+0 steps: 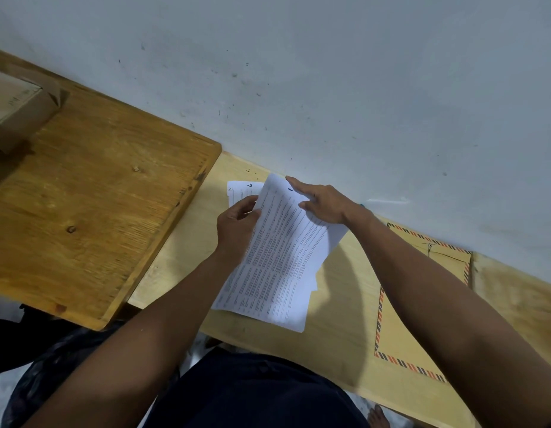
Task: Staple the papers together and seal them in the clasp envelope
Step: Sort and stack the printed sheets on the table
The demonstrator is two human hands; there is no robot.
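A printed white sheet (277, 257) is lifted at its left edge off the pale wooden desk (339, 341). My left hand (237, 223) grips that edge between thumb and fingers. My right hand (322, 200) lies flat on the sheet's far end, fingers spread and pointing toward the wall. Another white page (241, 191) with a handwritten number lies underneath, showing at the far left. The brown clasp envelope (401, 335), edged with red and dark stripes, lies flat to the right, partly covered by my right forearm. I see no stapler.
A darker wooden board (92, 196) lies over the desk's left part, with a cardboard box (18, 112) at its far left corner. The grey wall (329, 88) runs right behind the desk. A small blue object peeks out behind my right wrist.
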